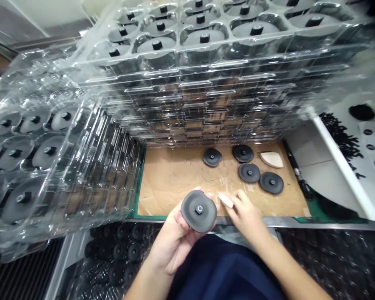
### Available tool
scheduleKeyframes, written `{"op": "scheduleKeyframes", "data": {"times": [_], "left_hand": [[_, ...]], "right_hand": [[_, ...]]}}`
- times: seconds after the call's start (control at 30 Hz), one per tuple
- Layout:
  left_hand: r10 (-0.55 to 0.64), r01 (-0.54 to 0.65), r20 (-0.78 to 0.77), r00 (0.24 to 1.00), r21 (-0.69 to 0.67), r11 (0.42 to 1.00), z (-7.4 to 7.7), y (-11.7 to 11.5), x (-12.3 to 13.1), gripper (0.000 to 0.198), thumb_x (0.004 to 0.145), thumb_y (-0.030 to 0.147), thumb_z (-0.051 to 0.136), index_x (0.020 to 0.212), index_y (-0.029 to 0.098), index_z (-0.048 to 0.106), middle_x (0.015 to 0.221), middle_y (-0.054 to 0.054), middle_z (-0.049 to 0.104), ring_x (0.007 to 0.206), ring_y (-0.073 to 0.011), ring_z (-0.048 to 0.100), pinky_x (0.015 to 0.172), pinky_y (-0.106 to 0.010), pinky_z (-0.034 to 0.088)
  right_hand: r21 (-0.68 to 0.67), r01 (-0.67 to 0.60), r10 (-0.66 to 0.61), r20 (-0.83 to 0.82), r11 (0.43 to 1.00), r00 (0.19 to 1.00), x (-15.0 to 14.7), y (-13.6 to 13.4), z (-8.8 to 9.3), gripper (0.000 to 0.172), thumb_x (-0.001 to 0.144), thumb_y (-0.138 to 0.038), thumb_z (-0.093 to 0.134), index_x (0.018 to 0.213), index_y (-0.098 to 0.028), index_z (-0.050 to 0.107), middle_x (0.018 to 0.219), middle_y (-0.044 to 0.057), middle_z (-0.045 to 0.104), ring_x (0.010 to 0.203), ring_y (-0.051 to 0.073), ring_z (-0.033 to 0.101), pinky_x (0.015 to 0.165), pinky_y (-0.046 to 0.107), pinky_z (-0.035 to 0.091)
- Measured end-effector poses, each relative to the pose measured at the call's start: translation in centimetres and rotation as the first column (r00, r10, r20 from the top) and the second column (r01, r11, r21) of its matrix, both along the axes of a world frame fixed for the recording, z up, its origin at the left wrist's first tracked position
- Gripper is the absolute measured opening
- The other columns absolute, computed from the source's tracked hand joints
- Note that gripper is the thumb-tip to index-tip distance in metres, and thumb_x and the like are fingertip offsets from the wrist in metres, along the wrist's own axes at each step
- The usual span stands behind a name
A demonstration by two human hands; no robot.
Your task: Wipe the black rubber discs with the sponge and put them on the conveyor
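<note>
Hands hold things: left hand grips black disc, right hand pinches pale block

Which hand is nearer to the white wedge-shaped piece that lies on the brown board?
Right. The right hand is below and left of the white wedge, apart from it. The left hand, holding a black disc, is farther left.

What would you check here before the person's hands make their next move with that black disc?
1. Left hand has the black disc firmly by its rim: ok.
2. Disc's centre hub faces up: ok.
3. Right hand has the small pale piece in its fingertips: ok.
4. Pale piece touching the disc: cannot tell.
5. Bare room on the brown board: ok.
6. Four loose discs lying apart from the hands: ok.
</note>
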State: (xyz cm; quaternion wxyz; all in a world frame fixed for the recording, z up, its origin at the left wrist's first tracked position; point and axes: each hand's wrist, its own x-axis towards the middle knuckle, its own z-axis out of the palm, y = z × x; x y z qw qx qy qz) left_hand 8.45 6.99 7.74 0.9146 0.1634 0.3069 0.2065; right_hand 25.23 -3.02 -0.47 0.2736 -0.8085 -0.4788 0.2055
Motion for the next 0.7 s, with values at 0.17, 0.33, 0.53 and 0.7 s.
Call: {"op": "scheduleKeyframes", "data": {"times": [0.17,0.33,0.53,0.7], "left_hand": [[0.056,-0.056,-0.015,0.998,0.031,0.998,-0.1,-0.3,-0.1,0.052,0.062,0.032,0.081,0.111,0.026,0.066,0.119,-0.005,0.066,0.101,-0.0221,0.066,0.085,-0.027,0.053],[0.066,-0.063,-0.099,0.993,0.037,0.997,-0.1,-0.4,-0.7,0.049,0.063,0.029,0.081,0.109,0.025,0.067,0.105,-0.003,0.071,0.097,-0.0172,0.066,0.085,-0.022,0.051],[0.103,-0.093,-0.177,0.979,0.067,0.993,0.2,-0.5,-0.7,0.049,0.062,0.03,0.081,0.108,0.023,0.067,0.098,-0.005,0.072,0.091,-0.0192,0.066,0.079,-0.025,0.053],[0.098,-0.093,-0.07,0.993,0.075,0.993,0.3,0.0,-1.0,0.051,0.052,0.022,0.087,0.1,0.025,0.071,0.101,-0.002,0.073,0.093,-0.0177,0.067,0.085,-0.022,0.051]], "right_hand": [[0.206,0.027,-0.021,-0.028,0.978,0.999,0.3,2.8,7.5,0.029,0.09,-0.031,0.049,0.116,-0.021,0.057,0.11,0.007,0.066,0.09,0.02,0.064,0.074,0.03,0.052],[0.466,-0.318,0.359,0.001,0.826,0.933,-4.3,3.9,12.9,0.022,0.092,-0.015,0.041,0.107,-0.015,0.058,0.093,0.007,0.069,0.083,0.019,0.061,0.075,0.034,0.044],[0.396,-0.36,0.394,-0.005,0.845,0.919,-5.5,5.2,12.6,0.022,0.091,-0.013,0.041,0.101,-0.011,0.061,0.089,0.008,0.069,0.078,0.02,0.06,0.072,0.034,0.038],[0.435,-0.434,0.508,-0.067,0.789,0.859,-4.6,3.7,12.9,0.021,0.089,-0.01,0.044,0.101,-0.013,0.06,0.081,0.003,0.065,0.072,0.015,0.055,0.069,0.03,0.037]]}}
